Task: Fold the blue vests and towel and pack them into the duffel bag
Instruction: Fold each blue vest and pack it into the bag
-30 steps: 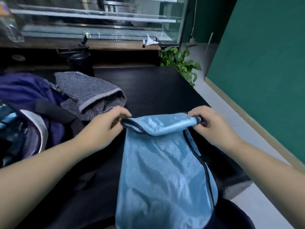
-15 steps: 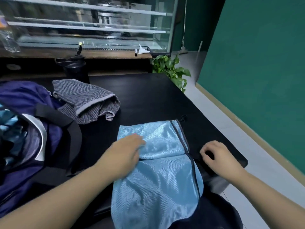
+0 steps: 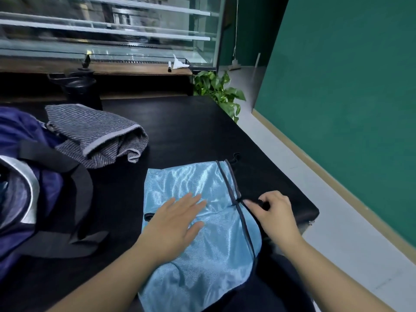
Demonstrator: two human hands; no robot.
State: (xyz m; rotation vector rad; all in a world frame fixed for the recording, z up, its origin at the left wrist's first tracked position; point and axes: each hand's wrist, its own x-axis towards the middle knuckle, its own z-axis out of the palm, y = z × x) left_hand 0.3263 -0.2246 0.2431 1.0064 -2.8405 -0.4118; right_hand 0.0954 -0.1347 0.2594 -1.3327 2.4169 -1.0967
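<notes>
A shiny light-blue vest [image 3: 198, 183] with dark trim lies on the black table [image 3: 184, 122], its lower end hanging over the near edge. My left hand [image 3: 173, 224] lies flat on the vest's middle, fingers straight. My right hand [image 3: 274, 212] sits at the vest's right edge, fingers curled and pinching the dark trim. A grey striped towel [image 3: 94, 134] lies bunched at the back left. The purple duffel bag [image 3: 24, 176] stands open at the far left, its black strap draped across the table.
A black bottle [image 3: 78, 91] stands behind the towel. A glass display case [image 3: 108, 37] runs along the back. A green potted plant [image 3: 218, 91] sits past the table's far right corner. A green wall [image 3: 337, 86] and pale floor lie to the right.
The vest's top, held up by both hands a second ago, has been folded down onto the table. My left hand has flattened on it and my right hand moved in to the trim.
</notes>
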